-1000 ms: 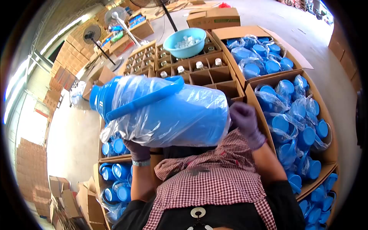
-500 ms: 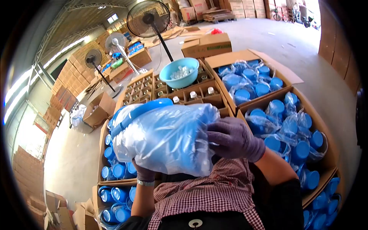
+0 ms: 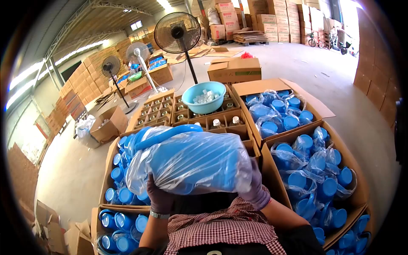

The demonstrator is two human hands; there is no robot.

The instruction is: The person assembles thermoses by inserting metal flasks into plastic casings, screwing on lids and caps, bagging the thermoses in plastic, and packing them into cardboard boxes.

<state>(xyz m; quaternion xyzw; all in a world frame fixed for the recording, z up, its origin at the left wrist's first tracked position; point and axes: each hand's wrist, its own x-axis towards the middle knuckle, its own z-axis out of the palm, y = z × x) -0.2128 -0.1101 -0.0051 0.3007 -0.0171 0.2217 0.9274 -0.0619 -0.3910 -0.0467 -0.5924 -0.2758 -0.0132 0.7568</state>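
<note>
A large blue plastic jug point(image 3: 191, 159) with a loop handle point(image 3: 165, 136) lies sideways in front of me, wrapped in a clear plastic bag. My left hand point(image 3: 159, 195), in a dark purple glove, is closed on its underside near the left end. At the right end my gloved right hand point(image 3: 256, 187) grips the gathered bag; some of its fingers are hidden behind the plastic. Below the jug is a checked apron point(image 3: 221, 229).
Cartons of blue jugs stand at right point(image 3: 327, 187) and left point(image 3: 125, 195). Ahead, a divided carton point(image 3: 225, 119) holds bottles with white caps, and a light-blue basin point(image 3: 204, 104) of small clear pieces rests on the cartons. Beyond stand a black fan point(image 3: 177, 32) and an open box point(image 3: 233, 70).
The bagged jug has tipped to lie more level, and my right hand has moved down around its right end. My left hand now shows more under the jug. The camera view has tilted up.
</note>
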